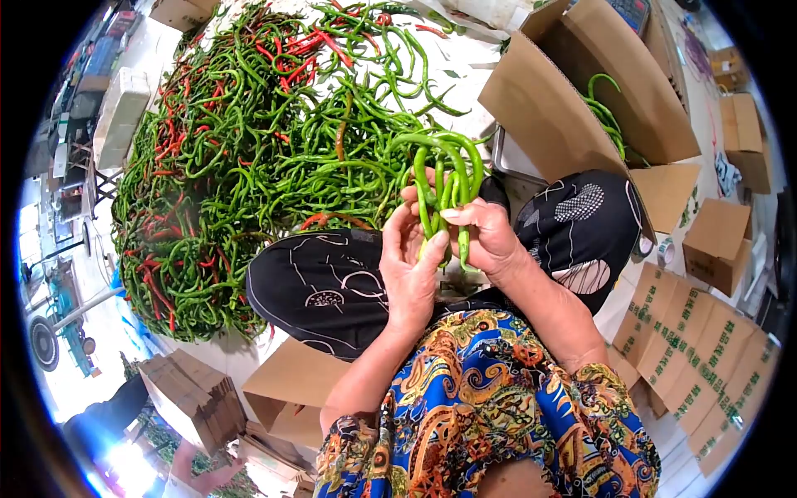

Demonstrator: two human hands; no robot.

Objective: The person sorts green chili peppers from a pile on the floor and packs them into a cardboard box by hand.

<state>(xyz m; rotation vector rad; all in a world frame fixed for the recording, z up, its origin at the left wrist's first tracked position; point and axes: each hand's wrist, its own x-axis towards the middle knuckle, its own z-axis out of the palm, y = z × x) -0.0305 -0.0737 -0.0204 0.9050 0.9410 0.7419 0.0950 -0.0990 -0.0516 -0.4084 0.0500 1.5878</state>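
Note:
Several long green chili peppers (452,178) are bunched between my two hands, in front of my lap. My left hand (415,257) is closed round the bunch from the left, its thumb pressed near the lower ends. From the right, my right hand (488,236) grips the same bunch, thumb across the peppers. Their curved ends stick out above my fingers. Just beyond my hands spreads a large pile of green chili peppers (249,166), with red chili peppers (307,58) mixed in.
An open cardboard box (548,108) with green peppers inside stands at my upper right. Another open box (290,378) is by my left knee. Flattened printed cartons (697,357) lie at right, and stacked cartons (195,398) stand at lower left. Part of another person's arm (203,473) shows there.

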